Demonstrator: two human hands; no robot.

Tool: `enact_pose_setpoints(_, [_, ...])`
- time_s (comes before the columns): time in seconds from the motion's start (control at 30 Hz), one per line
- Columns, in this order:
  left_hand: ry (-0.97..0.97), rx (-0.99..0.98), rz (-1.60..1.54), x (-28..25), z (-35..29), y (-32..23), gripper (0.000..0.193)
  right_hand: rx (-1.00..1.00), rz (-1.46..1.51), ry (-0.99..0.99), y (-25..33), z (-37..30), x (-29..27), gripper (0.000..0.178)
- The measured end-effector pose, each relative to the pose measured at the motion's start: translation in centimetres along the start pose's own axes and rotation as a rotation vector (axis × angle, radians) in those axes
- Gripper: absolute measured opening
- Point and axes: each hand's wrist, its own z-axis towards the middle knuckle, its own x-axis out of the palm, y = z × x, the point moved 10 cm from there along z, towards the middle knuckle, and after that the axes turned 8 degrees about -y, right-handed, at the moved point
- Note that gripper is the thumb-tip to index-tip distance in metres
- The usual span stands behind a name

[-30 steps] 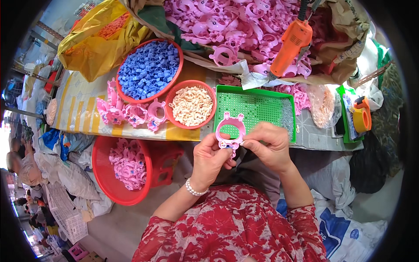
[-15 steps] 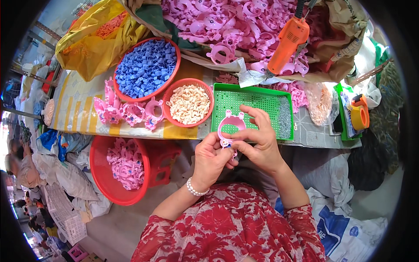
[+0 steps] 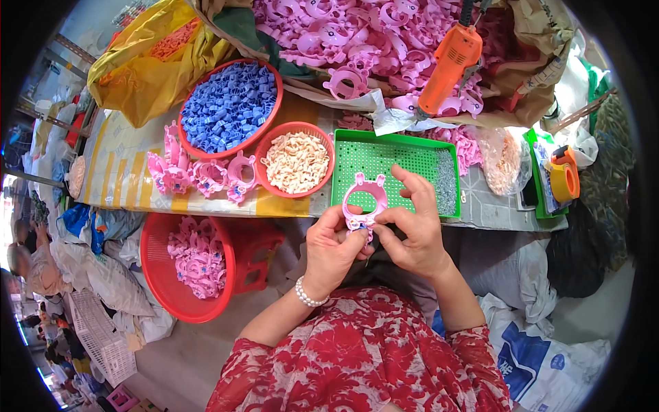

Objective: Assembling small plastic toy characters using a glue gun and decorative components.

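A pink plastic ring-shaped part with two small knobs on top is held upright in front of me, before the green tray's near edge. My left hand is closed round its lower end, thumb pressed on a small blue piece there. The thumb and forefinger of my right hand meet the part's lower right side, its other fingers raised. Whether a separate small piece sits in the right fingertips is hidden. Behind the hands lies the green perforated tray, with small silvery screws at its right end.
A red basket of blue pieces and one of cream pieces stand left. Several pink parts lie beside them. An orange electric screwdriver hangs before a heap of pink parts. A red basket sits lower left.
My right thumb and forefinger have shifted from higher on the ring down toward its lower right side. The ring has turned slightly to face me; the left hand keeps its hold.
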Motion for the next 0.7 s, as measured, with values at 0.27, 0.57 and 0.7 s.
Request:
enact_pose_setpoints(0.27, [0.024,0.001,0.018,0.2,-0.3,-0.1,0.03,-0.1,-0.06,0.001,1.2,-0.1,-0.1,0.018])
enact_pose_setpoints(0.57, [-0.026,0.061,0.086,0.1,-0.7,-0.7,0.028,-0.251,-0.193,-0.004,3.8,-0.2,-0.4,0.023])
enact_pose_setpoints(0.7, [-0.006,0.032,0.095,0.1,-0.7,-0.6,0.029,-0.267,-0.205,0.06,3.4,-0.2,-0.3,0.026])
